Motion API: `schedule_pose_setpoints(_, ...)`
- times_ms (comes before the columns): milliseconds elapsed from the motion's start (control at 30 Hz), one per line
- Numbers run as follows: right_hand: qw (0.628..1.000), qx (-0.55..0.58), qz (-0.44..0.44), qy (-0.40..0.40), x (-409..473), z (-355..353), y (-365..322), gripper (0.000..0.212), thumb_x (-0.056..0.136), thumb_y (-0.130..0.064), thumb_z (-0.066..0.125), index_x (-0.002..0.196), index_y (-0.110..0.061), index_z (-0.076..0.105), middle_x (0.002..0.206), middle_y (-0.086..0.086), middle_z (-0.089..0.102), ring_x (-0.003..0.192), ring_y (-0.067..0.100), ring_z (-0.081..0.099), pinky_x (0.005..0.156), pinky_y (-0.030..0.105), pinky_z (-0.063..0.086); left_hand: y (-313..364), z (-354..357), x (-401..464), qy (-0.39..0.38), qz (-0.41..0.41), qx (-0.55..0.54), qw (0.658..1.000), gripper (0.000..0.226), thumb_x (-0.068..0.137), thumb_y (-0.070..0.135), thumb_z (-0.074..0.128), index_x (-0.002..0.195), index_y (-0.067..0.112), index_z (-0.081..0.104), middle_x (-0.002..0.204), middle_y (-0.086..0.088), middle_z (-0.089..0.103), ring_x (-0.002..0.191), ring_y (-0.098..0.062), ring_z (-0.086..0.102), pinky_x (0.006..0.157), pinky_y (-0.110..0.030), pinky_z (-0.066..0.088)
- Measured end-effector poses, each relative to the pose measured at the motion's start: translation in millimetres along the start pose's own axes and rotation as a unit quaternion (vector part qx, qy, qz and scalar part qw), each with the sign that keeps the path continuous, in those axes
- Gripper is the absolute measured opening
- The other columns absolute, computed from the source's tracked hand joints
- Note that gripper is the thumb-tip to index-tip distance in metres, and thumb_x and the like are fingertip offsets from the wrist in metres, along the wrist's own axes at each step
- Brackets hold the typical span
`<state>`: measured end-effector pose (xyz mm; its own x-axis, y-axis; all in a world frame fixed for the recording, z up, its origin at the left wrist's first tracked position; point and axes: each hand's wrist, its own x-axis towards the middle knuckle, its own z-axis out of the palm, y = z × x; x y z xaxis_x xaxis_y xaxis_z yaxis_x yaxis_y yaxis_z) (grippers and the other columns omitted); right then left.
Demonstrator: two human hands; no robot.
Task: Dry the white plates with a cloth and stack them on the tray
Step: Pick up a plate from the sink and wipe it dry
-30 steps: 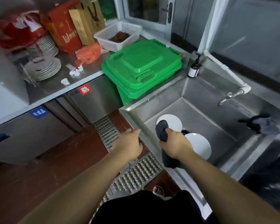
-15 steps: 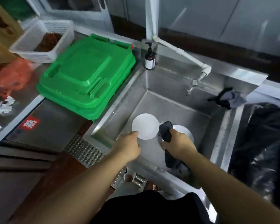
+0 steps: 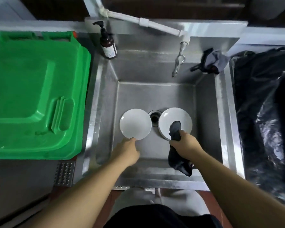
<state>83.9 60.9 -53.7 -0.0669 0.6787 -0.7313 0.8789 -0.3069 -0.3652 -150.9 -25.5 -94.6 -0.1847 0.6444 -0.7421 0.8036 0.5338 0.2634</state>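
Observation:
Two white plates lie in the steel sink [image 3: 206, 112], either side of the drain [image 3: 154, 116]. My left hand [image 3: 127, 151] holds the near rim of the left plate [image 3: 135, 123], fingers pinched on its edge. My right hand [image 3: 185, 144] is shut on a dark cloth [image 3: 177, 142], whose tip rests on the right plate [image 3: 174, 119], which looks like a small stack. The rest of the cloth hangs below my fist. No tray is in view.
A green bin lid [image 3: 34, 96] fills the left side. A soap pump bottle [image 3: 107, 43] stands at the sink's back left corner, a tap [image 3: 178, 61] hangs at the back, a dark rag [image 3: 211, 62] lies on the right rim. Black plastic bags [image 3: 266, 112] at right.
The view swung right from the counter to straight over the sink. My left hand moved from the sink's edge onto the left plate's rim. My right hand kept the cloth, now over the right plate.

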Motion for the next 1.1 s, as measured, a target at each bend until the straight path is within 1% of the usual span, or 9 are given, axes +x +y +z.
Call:
schedule_pose_setpoints(233, 0.992, 0.115, 0.051, -0.005, 48.5, 21.1, 4.9, 0.029, 0.097, -0.032, 0.065, 0.123, -0.019, 0.06, 0.107, 0.007, 0.071, 0.101, 0.033, 0.067, 0.092, 0.047, 0.057, -32.5, 26.9, 64.1, -0.038, -0.063, -0.035, 0.997, 0.069, 0.09, 0.039, 0.061, 0.156, 0.029, 0.045, 0.156, -0.003, 0.054, 0.134, -0.03, 0.059, 0.101, -0.036, 0.051)
schedule_pose_setpoints(367, 0.973, 0.215, 0.077, 0.022, 84.2, 38.2, 13.9, 0.019, 0.098, -0.035, 0.065, 0.112, -0.023, 0.063, 0.101, 0.001, 0.068, 0.094, 0.026, 0.066, 0.079, 0.039, 0.054, -41.7, 40.4, 106.7, -0.034, -0.113, -0.093, 0.989, 0.06, 0.098, 0.036, 0.062, 0.155, 0.024, 0.048, 0.154, -0.005, 0.056, 0.13, -0.029, 0.062, 0.092, -0.03, 0.049)
schedule_pose_setpoints(467, 0.957, 0.271, 0.085, 0.051, 107.1, 55.0, 24.4, 0.01, 0.099, -0.036, 0.067, 0.101, -0.027, 0.062, 0.096, -0.003, 0.069, 0.09, 0.019, 0.066, 0.064, 0.029, 0.048, -50.5, 59.6, 136.0, -0.033, -0.149, -0.124, 0.98, 0.055, 0.101, 0.034, 0.061, 0.154, 0.02, 0.05, 0.154, -0.009, 0.056, 0.133, -0.032, 0.059, 0.105, -0.034, 0.048)
schedule_pose_setpoints(600, 0.948, 0.301, 0.078, 0.07, 130.4, 75.9, 37.5, 0.012, 0.098, -0.036, 0.07, 0.1, -0.028, 0.061, 0.097, -0.007, 0.068, 0.089, 0.009, 0.064, 0.068, 0.026, 0.046, -60.7, 84.7, 169.2, -0.008, -0.225, -0.183, 0.957, 0.052, 0.104, 0.031, 0.058, 0.151, 0.009, 0.052, 0.15, -0.015, 0.055, 0.132, -0.035, 0.056, 0.112, -0.039, 0.046)
schedule_pose_setpoints(700, 0.941, 0.322, 0.071, 0.075, 141.8, 88.4, 44.4, 0.014, 0.096, -0.037, 0.073, 0.097, -0.028, 0.062, 0.096, -0.006, 0.072, 0.091, 0.012, 0.068, 0.08, 0.034, 0.053, -67.2, 94.5, 193.7, 0.051, -0.282, -0.272, 0.919, 0.046, 0.102, 0.031, 0.059, 0.141, 0.006, 0.061, 0.14, -0.015, 0.064, 0.123, -0.037, 0.064, 0.108, -0.045, 0.052)
schedule_pose_setpoints(767, 0.936, 0.335, 0.069, 0.083, 146.5, 93.1, 48.2, 0.015, 0.094, -0.04, 0.075, 0.097, -0.03, 0.064, 0.091, -0.009, 0.074, 0.089, 0.012, 0.071, 0.082, 0.036, 0.056, -68.4, 98.8, 207.9, 0.069, -0.31, -0.377, 0.87, 0.035, 0.102, 0.024, 0.06, 0.132, 0.006, 0.065, 0.124, -0.013, 0.07, 0.11, -0.033, 0.07, 0.104, -0.047, 0.057)
schedule_pose_setpoints(867, 0.929, 0.355, 0.069, 0.079, 150.7, 95.0, 51.7, 0.023, 0.084, -0.05, 0.077, 0.097, -0.032, 0.069, 0.087, -0.015, 0.077, 0.084, 0.009, 0.074, 0.083, 0.038, 0.06, -67.9, 102.3, 223.9, 0.08, -0.323, -0.493, 0.804, 0.023, 0.101, 0.012, 0.059, 0.123, 0.014, 0.066, 0.101, -0.002, 0.068, 0.089, -0.018, 0.068, 0.092, -0.038, 0.061)
schedule_pose_setpoints(967, 0.921, 0.376, 0.075, 0.075, 152.3, 91.9, 54.0, 0.03, 0.075, -0.054, 0.076, 0.097, -0.035, 0.072, 0.091, -0.009, 0.078, 0.092, 0.02, 0.077, 0.093, 0.05, 0.062, -63.6, 101.5, 235.3, 0.075, -0.323, -0.569, 0.753, 0.03, 0.101, 0.008, 0.06, 0.127, 0.022, 0.063, 0.12, -0.001, 0.067, 0.108, -0.019, 0.067, 0.074, -0.027, 0.057)
schedule_pose_setpoints(1100, 0.907, 0.403, 0.088, 0.085, 149.9, 88.3, 53.9, 0.035, 0.075, -0.05, 0.077, 0.102, -0.029, 0.073, 0.099, 0.002, 0.079, 0.096, 0.027, 0.077, 0.095, 0.058, 0.062, -59.6, 97.6, 235.6, 0.081, -0.328, -0.597, 0.728, 0.034, 0.101, 0.008, 0.062, 0.133, 0.021, 0.063, 0.134, -0.003, 0.066, 0.121, -0.023, 0.066, 0.077, -0.028, 0.055)
